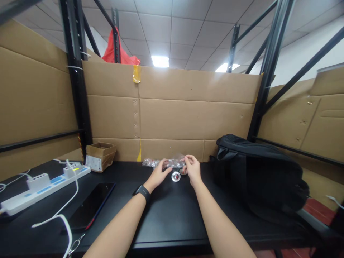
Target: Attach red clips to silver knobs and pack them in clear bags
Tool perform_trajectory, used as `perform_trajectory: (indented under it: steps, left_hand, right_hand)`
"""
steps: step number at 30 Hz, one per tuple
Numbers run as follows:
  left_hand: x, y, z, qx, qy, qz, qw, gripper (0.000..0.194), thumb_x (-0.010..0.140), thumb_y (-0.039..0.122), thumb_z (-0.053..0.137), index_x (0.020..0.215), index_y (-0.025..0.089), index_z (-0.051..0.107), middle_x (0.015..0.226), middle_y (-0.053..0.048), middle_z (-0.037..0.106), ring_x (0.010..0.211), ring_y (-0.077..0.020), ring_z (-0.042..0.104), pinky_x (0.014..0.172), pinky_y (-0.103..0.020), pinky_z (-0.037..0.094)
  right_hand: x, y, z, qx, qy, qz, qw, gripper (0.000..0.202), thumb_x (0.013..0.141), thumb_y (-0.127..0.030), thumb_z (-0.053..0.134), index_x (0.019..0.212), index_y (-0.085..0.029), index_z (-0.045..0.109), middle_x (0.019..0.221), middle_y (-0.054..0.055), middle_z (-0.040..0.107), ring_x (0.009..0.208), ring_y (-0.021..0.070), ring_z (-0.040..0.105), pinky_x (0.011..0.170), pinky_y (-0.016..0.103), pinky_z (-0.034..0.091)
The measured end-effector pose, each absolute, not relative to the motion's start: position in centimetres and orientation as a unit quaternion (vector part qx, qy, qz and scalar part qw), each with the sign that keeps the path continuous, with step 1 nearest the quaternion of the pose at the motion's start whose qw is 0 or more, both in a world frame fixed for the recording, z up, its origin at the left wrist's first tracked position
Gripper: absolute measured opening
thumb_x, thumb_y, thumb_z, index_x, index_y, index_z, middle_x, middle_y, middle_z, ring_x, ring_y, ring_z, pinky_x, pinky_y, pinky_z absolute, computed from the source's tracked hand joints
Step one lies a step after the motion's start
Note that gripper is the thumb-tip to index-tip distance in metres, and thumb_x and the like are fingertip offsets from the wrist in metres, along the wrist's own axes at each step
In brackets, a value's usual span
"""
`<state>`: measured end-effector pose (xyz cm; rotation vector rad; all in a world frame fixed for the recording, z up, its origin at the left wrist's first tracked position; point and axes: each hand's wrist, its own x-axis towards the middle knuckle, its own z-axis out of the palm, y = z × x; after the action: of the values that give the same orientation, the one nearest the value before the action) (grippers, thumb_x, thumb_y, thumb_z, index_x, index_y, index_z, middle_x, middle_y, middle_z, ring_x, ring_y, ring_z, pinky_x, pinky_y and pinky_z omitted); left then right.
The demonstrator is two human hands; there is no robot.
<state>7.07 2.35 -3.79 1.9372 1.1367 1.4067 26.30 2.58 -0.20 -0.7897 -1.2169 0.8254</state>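
Clear crinkled plastic packaging [152,163] lies at the back of the black table, near the cardboard wall. My left hand [159,175], with a dark watch on the wrist, is at the packaging's front edge, fingers bent around part of it. My right hand [192,168] pinches the packaging's right end between thumb and fingertips. A round silver disc with a reddish centre [176,176] rests on the table between my hands. Just behind it, a second round metal piece [183,171] is partly covered by my right fingers.
A black backpack [258,175] stands on the right. At left are a white power strip [45,188] with cables, a dark phone or tablet [92,206] and a small open cardboard box [100,156]. Black rack posts and cardboard panels [172,118] enclose the table [172,218].
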Motion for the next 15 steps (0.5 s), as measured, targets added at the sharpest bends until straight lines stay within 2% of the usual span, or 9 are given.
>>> perform_trajectory:
  steps: [2,3,6,8,11,13,15]
  left_hand:
    - [7.2,2.3,-3.4,0.685,0.402,0.551,0.256,0.062,0.084,0.039,0.066,0.138,0.023,0.039,0.141,-0.015,0.052,0.128,-0.0221,0.053,0.106,-0.038,0.043]
    - [7.2,2.2,-3.2,0.68,0.396,0.558,0.262,0.064,0.083,0.038,0.067,0.138,0.022,0.039,0.138,-0.015,0.054,0.127,-0.0218,0.054,0.105,-0.038,0.044]
    - [7.1,2.2,-2.8,0.688,0.376,0.544,0.3,0.053,0.085,0.033,0.065,0.132,0.019,0.044,0.106,-0.009,0.069,0.1,-0.0183,0.068,0.093,-0.035,0.051]
    - [6.7,2.4,-2.8,0.685,0.378,0.541,0.308,0.055,0.084,0.03,0.063,0.133,0.019,0.042,0.091,-0.004,0.069,0.081,-0.0149,0.069,0.082,-0.032,0.054]
    - [5.4,3.0,-2.7,0.659,0.44,0.561,0.24,0.064,0.082,0.023,0.061,0.14,0.022,0.035,0.098,-0.004,0.069,0.073,-0.0119,0.069,0.073,-0.026,0.054]
    - [3.7,3.3,-2.4,0.643,0.524,0.538,0.151,0.051,0.082,0.02,0.059,0.132,0.022,0.048,0.102,-0.004,0.071,0.076,-0.0123,0.069,0.073,-0.025,0.053]
    - [1.5,3.4,-1.9,0.629,0.599,0.491,0.076,0.028,0.081,0.019,0.056,0.108,0.021,0.066,0.097,-0.004,0.073,0.083,-0.0158,0.07,0.08,-0.026,0.053]
  right_hand:
    - [25.8,2.5,-0.4,-0.337,-0.556,0.409,0.641,0.041,0.077,-0.058,0.065,0.093,-0.021,0.054,0.087,0.005,0.072,0.037,0.0099,0.054,0.033,0.02,0.03]
    - [25.6,2.5,-0.6,-0.335,-0.564,0.422,0.626,0.041,0.077,-0.057,0.066,0.093,-0.021,0.054,0.086,0.005,0.072,0.037,0.0102,0.055,0.033,0.019,0.029]
    - [25.3,2.7,-1.2,-0.354,-0.584,0.422,0.597,0.038,0.078,-0.054,0.065,0.093,-0.02,0.056,0.081,0.004,0.071,0.037,0.011,0.056,0.032,0.018,0.027]
    - [25.3,3.0,-1.7,-0.381,-0.594,0.395,0.588,0.037,0.081,-0.054,0.06,0.096,-0.02,0.057,0.082,0.004,0.07,0.037,0.0109,0.056,0.032,0.019,0.028]
    - [25.8,3.6,-2.3,-0.425,-0.625,0.322,0.57,0.03,0.085,-0.048,0.055,0.098,-0.021,0.06,0.088,0.003,0.069,0.04,0.0102,0.056,0.04,0.022,0.039]
    - [26.3,4.0,-2.6,-0.454,-0.652,0.26,0.549,0.024,0.082,-0.038,0.058,0.097,-0.02,0.062,0.088,0.003,0.069,0.049,0.0119,0.06,0.051,0.024,0.047]
    - [26.7,4.2,-2.7,-0.481,-0.676,0.208,0.518,0.018,0.078,-0.027,0.059,0.093,-0.019,0.066,0.086,0.003,0.07,0.062,0.0149,0.063,0.063,0.026,0.05]
